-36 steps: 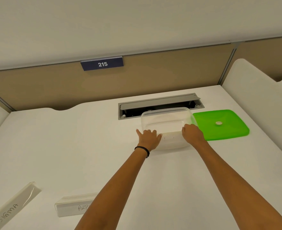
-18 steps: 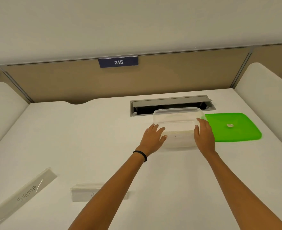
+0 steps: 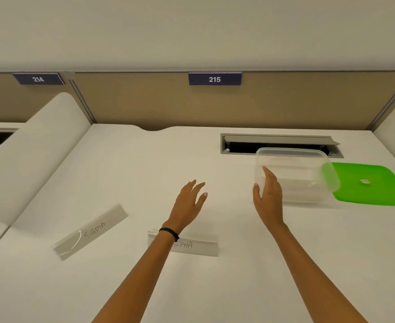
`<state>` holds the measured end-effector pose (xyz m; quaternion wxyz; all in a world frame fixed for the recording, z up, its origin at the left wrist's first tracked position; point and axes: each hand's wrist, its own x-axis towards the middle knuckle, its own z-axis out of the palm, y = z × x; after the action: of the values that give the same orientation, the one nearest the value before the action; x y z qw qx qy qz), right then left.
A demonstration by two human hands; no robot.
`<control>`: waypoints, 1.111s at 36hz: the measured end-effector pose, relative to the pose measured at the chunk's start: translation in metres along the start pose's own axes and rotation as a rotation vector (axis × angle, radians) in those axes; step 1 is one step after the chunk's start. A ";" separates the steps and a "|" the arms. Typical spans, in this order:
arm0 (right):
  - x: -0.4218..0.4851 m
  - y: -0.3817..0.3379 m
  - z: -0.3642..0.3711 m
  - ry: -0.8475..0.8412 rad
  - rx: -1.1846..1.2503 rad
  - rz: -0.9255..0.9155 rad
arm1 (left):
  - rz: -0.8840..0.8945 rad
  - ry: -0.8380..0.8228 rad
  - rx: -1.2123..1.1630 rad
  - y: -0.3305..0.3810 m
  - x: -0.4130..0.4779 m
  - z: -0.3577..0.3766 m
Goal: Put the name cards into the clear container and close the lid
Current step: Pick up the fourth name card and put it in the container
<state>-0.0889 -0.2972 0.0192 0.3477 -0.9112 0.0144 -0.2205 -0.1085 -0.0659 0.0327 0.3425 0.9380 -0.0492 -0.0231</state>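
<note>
Both name cards, SIGMA (image 3: 90,231) and ALPHA (image 3: 193,246), are left lying on the table (image 3: 238,276), the clear container (image 3: 294,176) is parked open beside its green lid (image 3: 375,185), probably for easy loading, with left hand (image 3: 189,201) and right hand (image 3: 269,197) both spread, nothing gripped.

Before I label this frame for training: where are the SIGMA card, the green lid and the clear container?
SIGMA card (image 3: 91,231): head view, middle of its face.
Green lid (image 3: 375,190): head view, flat top.
Clear container (image 3: 294,176): head view, near wall.
</note>
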 end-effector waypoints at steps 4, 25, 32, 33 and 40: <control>-0.019 -0.030 0.029 -0.090 0.016 -0.016 | -0.053 0.040 -0.030 -0.030 -0.020 -0.022; -0.104 -0.155 0.159 -0.465 0.049 -0.105 | -0.331 0.144 -0.248 -0.167 -0.110 -0.080; -0.117 -0.183 0.191 -0.618 -0.038 -0.191 | -0.413 0.300 -0.273 -0.207 -0.149 -0.118; -0.118 -0.188 0.196 -0.624 -0.053 -0.202 | -0.422 0.328 -0.264 -0.212 -0.155 -0.123; -0.121 -0.226 0.224 -0.696 0.066 -0.196 | -0.524 0.446 -0.255 -0.237 -0.183 -0.144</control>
<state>-0.1342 0.0361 -0.0314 0.3383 -0.9169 -0.1995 0.0703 -0.2611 0.2267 -0.0083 0.4413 0.8505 0.2720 0.0892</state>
